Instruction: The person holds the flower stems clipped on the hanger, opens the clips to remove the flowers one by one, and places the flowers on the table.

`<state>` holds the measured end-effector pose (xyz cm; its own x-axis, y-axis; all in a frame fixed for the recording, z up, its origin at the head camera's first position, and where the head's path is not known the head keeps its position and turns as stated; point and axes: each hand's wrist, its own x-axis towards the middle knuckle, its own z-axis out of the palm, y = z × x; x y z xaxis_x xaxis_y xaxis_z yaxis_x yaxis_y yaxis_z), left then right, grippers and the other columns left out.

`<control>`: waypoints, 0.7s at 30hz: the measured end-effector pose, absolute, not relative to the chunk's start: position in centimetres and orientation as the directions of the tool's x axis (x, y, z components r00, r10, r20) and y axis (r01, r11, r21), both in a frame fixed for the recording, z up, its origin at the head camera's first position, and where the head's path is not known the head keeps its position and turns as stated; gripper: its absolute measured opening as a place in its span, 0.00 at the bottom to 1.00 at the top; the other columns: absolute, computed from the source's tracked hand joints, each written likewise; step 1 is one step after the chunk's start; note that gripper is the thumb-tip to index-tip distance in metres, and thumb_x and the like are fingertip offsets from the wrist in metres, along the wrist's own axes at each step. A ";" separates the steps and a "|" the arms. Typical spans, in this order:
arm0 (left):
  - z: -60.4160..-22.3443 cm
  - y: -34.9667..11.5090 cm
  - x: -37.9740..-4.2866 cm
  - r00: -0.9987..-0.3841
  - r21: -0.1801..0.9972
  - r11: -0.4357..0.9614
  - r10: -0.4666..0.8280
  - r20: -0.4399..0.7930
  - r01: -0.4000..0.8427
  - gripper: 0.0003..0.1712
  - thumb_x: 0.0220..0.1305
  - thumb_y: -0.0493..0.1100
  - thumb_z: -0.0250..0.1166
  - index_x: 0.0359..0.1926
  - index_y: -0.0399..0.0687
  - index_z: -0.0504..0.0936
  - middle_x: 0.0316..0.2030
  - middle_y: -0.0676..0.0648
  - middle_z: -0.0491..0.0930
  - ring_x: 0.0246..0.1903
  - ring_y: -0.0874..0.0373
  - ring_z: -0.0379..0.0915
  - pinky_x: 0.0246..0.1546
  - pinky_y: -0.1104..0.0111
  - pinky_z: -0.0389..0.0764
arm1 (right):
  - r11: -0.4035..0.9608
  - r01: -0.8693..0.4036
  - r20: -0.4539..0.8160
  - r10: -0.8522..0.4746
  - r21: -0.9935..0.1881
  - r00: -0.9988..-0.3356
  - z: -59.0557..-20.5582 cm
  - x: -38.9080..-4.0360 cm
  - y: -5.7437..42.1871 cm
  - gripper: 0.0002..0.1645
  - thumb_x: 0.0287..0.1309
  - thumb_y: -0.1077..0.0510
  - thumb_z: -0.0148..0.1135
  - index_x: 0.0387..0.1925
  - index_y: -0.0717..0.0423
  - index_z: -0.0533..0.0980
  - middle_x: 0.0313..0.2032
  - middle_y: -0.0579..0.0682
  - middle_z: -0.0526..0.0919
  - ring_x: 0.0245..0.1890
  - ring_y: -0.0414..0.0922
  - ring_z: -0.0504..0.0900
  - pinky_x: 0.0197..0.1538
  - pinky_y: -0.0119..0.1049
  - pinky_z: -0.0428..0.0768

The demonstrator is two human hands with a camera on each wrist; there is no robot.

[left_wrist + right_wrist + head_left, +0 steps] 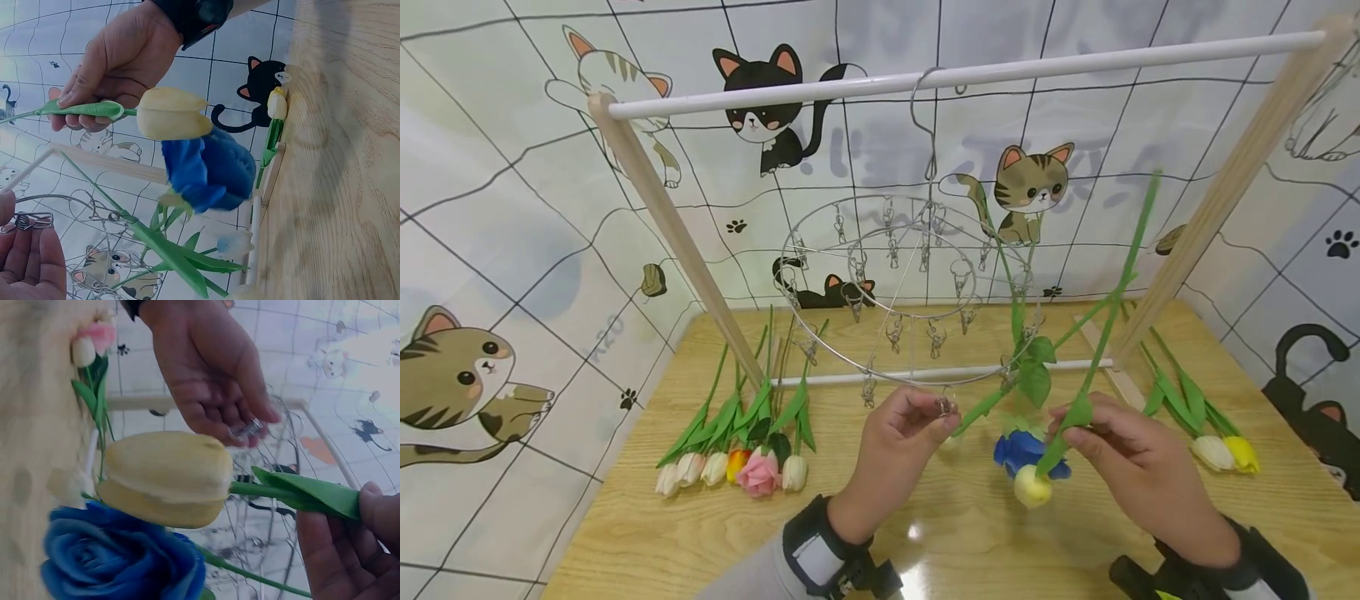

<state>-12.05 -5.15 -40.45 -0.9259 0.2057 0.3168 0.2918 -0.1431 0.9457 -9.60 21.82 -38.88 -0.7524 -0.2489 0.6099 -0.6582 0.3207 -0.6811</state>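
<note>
My left hand (895, 450) pinches a small metal clip (946, 406) on the near edge of the round wire clip hanger (820, 340). In my right hand (1142, 471) is the stem of a pale yellow tulip (1033, 487), gripped at its green leaf (319, 494) between thumb and fingers. The tulip points head down, its long stem rising up past the hand. Just behind its bloom hangs a blue rose (1018, 450), overlapped by the tulip in both wrist views. A whitish tulip (234, 244) hangs farther back, largely hidden by my left hand in the head view.
A white bar (737, 98) on wooden posts (662, 208) carries the hanger by its hook. On the wooden table (647, 550) lie several tulips and a pink rose (760, 473) at left. A white tulip (1212, 452) and yellow tulip (1243, 454) lie at right.
</note>
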 end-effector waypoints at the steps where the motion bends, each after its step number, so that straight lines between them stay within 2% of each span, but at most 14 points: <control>1: -40.4 -5.2 -12.0 -0.926 0.945 -0.144 0.205 0.317 0.292 0.11 0.67 0.32 0.69 0.46 0.32 0.77 0.48 0.31 0.83 0.48 0.63 0.81 0.52 0.71 0.85 | 0.347 -0.642 0.605 -0.221 -0.684 -0.765 -38.6 -9.6 22.2 0.21 0.60 0.84 0.57 0.47 0.64 0.83 0.50 0.39 0.86 0.50 0.31 0.84 0.48 0.18 0.81; 5: -40.4 -5.2 -12.0 -0.928 0.946 -0.156 0.206 0.312 0.283 0.12 0.66 0.32 0.69 0.46 0.31 0.77 0.49 0.31 0.82 0.48 0.64 0.82 0.54 0.70 0.85 | 0.445 -0.583 0.595 -0.130 -0.680 -0.793 -37.3 -9.9 23.7 0.20 0.63 0.82 0.57 0.53 0.68 0.81 0.48 0.37 0.87 0.48 0.29 0.85 0.49 0.16 0.81; 8: -40.4 -5.2 -11.9 -0.927 0.945 -0.167 0.207 0.312 0.281 0.12 0.66 0.31 0.68 0.47 0.30 0.76 0.50 0.30 0.82 0.48 0.64 0.82 0.55 0.70 0.84 | 0.438 -0.552 0.586 -0.069 -0.709 -0.807 -36.5 -10.4 25.3 0.19 0.67 0.80 0.54 0.56 0.70 0.78 0.46 0.38 0.86 0.48 0.30 0.86 0.49 0.16 0.81; 15: -40.4 -5.2 -12.0 -0.923 0.941 -0.195 0.216 0.317 0.278 0.12 0.67 0.32 0.68 0.47 0.29 0.76 0.50 0.29 0.81 0.49 0.64 0.81 0.55 0.71 0.84 | 0.493 -0.464 0.586 0.121 -0.736 -0.801 -35.9 -12.2 29.4 0.22 0.73 0.73 0.52 0.64 0.66 0.76 0.48 0.35 0.84 0.47 0.28 0.84 0.54 0.13 0.77; 16: -40.4 -5.2 -12.0 -0.923 0.940 -0.195 0.217 0.318 0.278 0.12 0.67 0.32 0.68 0.47 0.30 0.76 0.49 0.29 0.81 0.49 0.64 0.81 0.54 0.71 0.84 | 0.480 -0.456 0.577 0.137 -0.750 -0.805 -35.9 -12.6 29.9 0.21 0.74 0.72 0.51 0.64 0.66 0.76 0.49 0.36 0.84 0.50 0.29 0.83 0.54 0.13 0.77; 21: -40.5 -5.3 -12.0 -0.919 0.937 -0.201 0.222 0.326 0.284 0.12 0.68 0.33 0.68 0.46 0.30 0.76 0.48 0.28 0.81 0.49 0.64 0.81 0.52 0.73 0.84 | 0.518 -0.342 0.504 0.209 -0.784 -0.838 -37.0 -14.9 32.4 0.22 0.78 0.64 0.51 0.68 0.60 0.74 0.47 0.30 0.81 0.49 0.26 0.80 0.51 0.11 0.76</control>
<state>-11.99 -5.26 -40.53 -0.9187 0.2224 0.3264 0.2844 -0.2010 0.9374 -14.94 32.36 -37.04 -0.8379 0.2095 0.5040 -0.3420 0.5182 -0.7839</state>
